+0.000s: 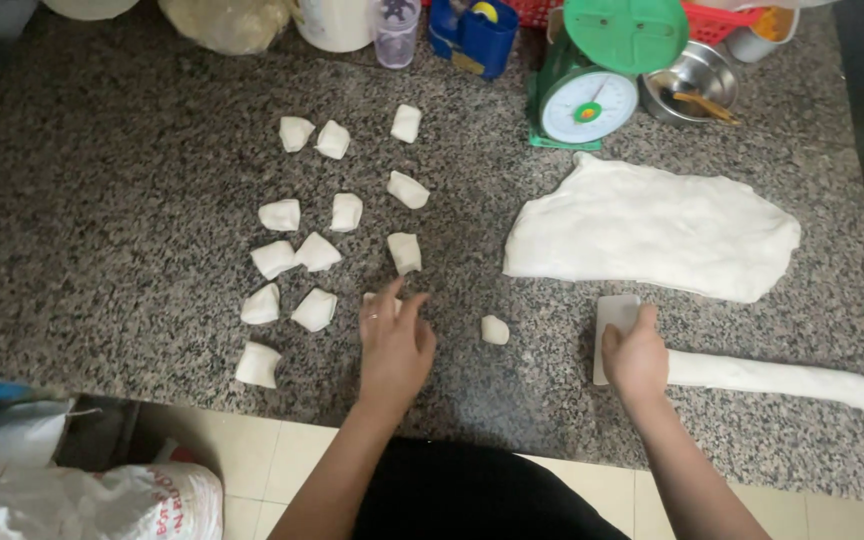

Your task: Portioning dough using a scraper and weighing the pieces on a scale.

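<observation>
Head view, pale smooth dough strip (782, 379), white scraper (612, 318)

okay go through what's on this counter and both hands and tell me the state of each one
Left hand: palm down, fingers on a dough piece.
Right hand: gripping a white scraper, blade down on the dough strip.
Dough strip: long, lying flat, partly cut.
Dough sheet: flattened, uncut.
Cut pieces: separate, spread in rows.
Small piece: alone between the hands.
Scale: pan empty.

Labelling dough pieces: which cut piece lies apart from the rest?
The small dough piece alone between the two hands, right of the left hand; the others cluster farther left.
</observation>
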